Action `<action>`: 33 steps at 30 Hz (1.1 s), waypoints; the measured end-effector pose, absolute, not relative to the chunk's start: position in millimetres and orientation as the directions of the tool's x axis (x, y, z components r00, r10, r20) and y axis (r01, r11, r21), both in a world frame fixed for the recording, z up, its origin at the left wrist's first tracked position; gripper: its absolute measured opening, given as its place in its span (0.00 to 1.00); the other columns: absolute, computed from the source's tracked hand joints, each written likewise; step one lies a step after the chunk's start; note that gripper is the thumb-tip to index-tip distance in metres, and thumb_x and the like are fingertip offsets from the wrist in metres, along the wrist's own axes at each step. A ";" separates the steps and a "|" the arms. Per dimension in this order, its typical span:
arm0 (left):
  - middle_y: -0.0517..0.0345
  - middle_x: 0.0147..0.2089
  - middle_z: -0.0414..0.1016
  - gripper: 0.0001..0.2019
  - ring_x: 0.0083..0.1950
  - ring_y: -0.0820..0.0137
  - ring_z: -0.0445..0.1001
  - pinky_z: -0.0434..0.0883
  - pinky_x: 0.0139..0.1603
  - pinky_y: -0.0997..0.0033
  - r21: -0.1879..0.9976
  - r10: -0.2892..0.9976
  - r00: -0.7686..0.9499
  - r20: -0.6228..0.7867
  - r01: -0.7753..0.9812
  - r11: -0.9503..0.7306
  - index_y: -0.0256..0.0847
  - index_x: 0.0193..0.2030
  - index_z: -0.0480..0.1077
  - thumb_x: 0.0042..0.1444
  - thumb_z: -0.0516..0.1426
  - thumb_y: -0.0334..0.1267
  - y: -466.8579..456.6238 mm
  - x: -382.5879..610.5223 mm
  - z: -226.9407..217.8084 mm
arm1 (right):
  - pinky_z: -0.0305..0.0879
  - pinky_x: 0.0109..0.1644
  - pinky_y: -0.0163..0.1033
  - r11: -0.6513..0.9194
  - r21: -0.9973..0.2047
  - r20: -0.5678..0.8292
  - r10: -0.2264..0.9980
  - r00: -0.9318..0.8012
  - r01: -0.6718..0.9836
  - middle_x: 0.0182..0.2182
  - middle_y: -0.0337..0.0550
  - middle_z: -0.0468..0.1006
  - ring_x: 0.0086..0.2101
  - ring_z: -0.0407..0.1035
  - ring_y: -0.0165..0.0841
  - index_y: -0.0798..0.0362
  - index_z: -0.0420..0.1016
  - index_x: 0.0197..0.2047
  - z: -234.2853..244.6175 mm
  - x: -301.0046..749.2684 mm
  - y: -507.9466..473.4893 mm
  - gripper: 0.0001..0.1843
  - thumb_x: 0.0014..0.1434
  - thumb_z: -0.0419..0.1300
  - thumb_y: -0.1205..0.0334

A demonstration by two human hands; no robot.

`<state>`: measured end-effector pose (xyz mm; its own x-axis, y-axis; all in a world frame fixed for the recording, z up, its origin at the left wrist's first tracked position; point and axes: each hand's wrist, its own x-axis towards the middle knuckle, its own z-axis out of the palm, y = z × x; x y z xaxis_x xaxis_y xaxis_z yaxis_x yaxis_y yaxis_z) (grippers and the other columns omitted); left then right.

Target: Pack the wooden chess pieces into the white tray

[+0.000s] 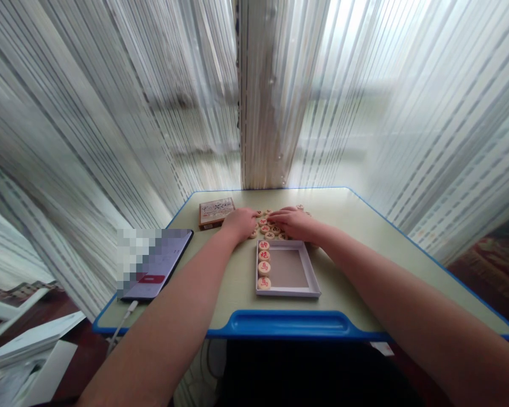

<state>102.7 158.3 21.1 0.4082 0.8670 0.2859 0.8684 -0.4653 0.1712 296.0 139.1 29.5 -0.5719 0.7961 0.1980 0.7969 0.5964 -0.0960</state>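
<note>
Wooden Chinese chess pieces (265,229) lie in a loose pile on the table, with red or dark characters on those facing up. My right hand (294,221) rests palm down over the pile's right side, fingers stretched out and touching pieces. At the left edge of the pile is my left hand (240,223), its fingers reaching in among the pieces; they look apart, and I see nothing held. Nearer me sits a shallow white box tray (314,277). Several red-marked pieces (264,267) stand in a column along its left side, face up.
A printed box lid (216,211) lies at the back left. Left of my forearm is a tablet (163,265) with a white cable (129,311). The table (343,282) has a blue rim and front groove (290,323). Striped curtains (263,102) hang behind it.
</note>
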 end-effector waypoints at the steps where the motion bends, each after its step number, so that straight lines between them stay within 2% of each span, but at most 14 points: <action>1: 0.51 0.48 0.76 0.18 0.49 0.63 0.73 0.67 0.53 0.65 0.170 0.874 0.409 0.264 0.872 -0.459 0.40 0.46 0.75 0.54 0.48 0.32 158.3 102.3 21.1 | 0.56 0.57 0.41 0.596 -0.085 0.183 0.797 -0.576 0.798 0.52 0.41 0.73 0.50 0.64 0.36 0.50 0.73 0.52 30.8 295.7 137.7 0.19 0.60 0.49 0.64; 4: 0.52 0.48 0.76 0.19 0.50 0.64 0.73 0.67 0.54 0.67 0.178 0.875 0.416 0.249 0.868 -0.463 0.42 0.47 0.75 0.52 0.49 0.29 159.0 101.0 20.6 | 0.59 0.54 0.42 0.525 -0.043 0.189 0.840 -0.509 0.850 0.47 0.44 0.75 0.47 0.65 0.38 0.50 0.76 0.47 34.4 296.6 134.7 0.16 0.60 0.50 0.61; 7: 0.53 0.50 0.76 0.20 0.50 0.66 0.73 0.67 0.54 0.69 0.185 0.861 0.448 0.240 0.850 -0.494 0.41 0.48 0.74 0.51 0.50 0.26 161.0 99.1 19.7 | 0.60 0.53 0.41 0.472 -0.019 0.211 0.863 -0.458 0.881 0.47 0.45 0.75 0.46 0.65 0.38 0.50 0.77 0.44 34.0 298.5 135.3 0.15 0.59 0.51 0.62; 12: 0.53 0.48 0.77 0.15 0.49 0.66 0.73 0.68 0.52 0.70 0.198 0.849 0.470 0.242 0.833 -0.517 0.42 0.46 0.75 0.56 0.50 0.32 162.8 97.2 20.0 | 0.59 0.53 0.39 0.456 -0.067 0.186 0.879 -0.438 0.887 0.47 0.43 0.76 0.47 0.66 0.36 0.50 0.73 0.50 28.5 299.6 139.5 0.18 0.61 0.48 0.62; 16: 0.51 0.45 0.77 0.13 0.47 0.65 0.74 0.68 0.50 0.68 0.228 0.840 0.468 0.273 0.817 -0.529 0.41 0.44 0.75 0.57 0.52 0.36 161.1 96.8 21.8 | 0.58 0.52 0.40 0.463 -0.071 0.204 0.874 -0.442 0.883 0.46 0.45 0.76 0.46 0.66 0.37 0.50 0.75 0.49 25.9 300.0 141.6 0.18 0.62 0.48 0.58; 20: 0.50 0.46 0.75 0.14 0.43 0.67 0.74 0.69 0.48 0.69 0.282 0.839 0.434 0.329 0.803 -0.526 0.39 0.46 0.74 0.52 0.55 0.31 160.4 96.1 23.0 | 0.57 0.52 0.42 0.422 -0.092 0.211 0.894 -0.396 0.902 0.44 0.47 0.76 0.45 0.65 0.39 0.50 0.74 0.51 27.3 300.1 141.1 0.20 0.60 0.50 0.55; 24: 0.52 0.42 0.74 0.13 0.39 0.70 0.74 0.71 0.46 0.71 0.316 0.844 0.420 0.335 0.793 -0.520 0.38 0.40 0.76 0.49 0.55 0.27 161.3 95.1 23.8 | 0.58 0.52 0.42 0.386 -0.134 0.210 0.911 -0.354 0.913 0.43 0.47 0.75 0.45 0.64 0.39 0.50 0.76 0.46 31.9 298.4 137.3 0.16 0.58 0.53 0.58; 28: 0.54 0.39 0.75 0.14 0.40 0.70 0.74 0.71 0.47 0.71 0.311 0.842 0.428 0.328 0.793 -0.524 0.39 0.31 0.77 0.45 0.53 0.22 162.4 93.9 24.0 | 0.62 0.47 0.39 0.323 -0.250 0.221 0.937 -0.271 0.913 0.38 0.46 0.75 0.42 0.66 0.38 0.51 0.76 0.43 35.2 296.5 132.8 0.13 0.55 0.57 0.61; 30: 0.55 0.38 0.77 0.14 0.41 0.69 0.74 0.71 0.47 0.70 0.321 0.851 0.422 0.314 0.796 -0.513 0.40 0.32 0.77 0.45 0.53 0.22 162.9 93.4 23.6 | 0.63 0.43 0.37 0.309 -0.282 0.216 0.943 -0.254 0.908 0.38 0.45 0.74 0.38 0.67 0.36 0.51 0.76 0.42 36.1 296.0 131.5 0.12 0.53 0.58 0.63; 33: 0.57 0.37 0.79 0.15 0.41 0.70 0.75 0.71 0.48 0.71 0.371 0.882 0.380 0.280 0.804 -0.464 0.41 0.37 0.78 0.48 0.52 0.25 163.3 92.9 22.4 | 0.63 0.43 0.36 0.324 -0.269 0.225 0.937 -0.267 0.907 0.39 0.45 0.73 0.36 0.68 0.34 0.50 0.76 0.40 37.0 295.5 131.5 0.11 0.52 0.59 0.66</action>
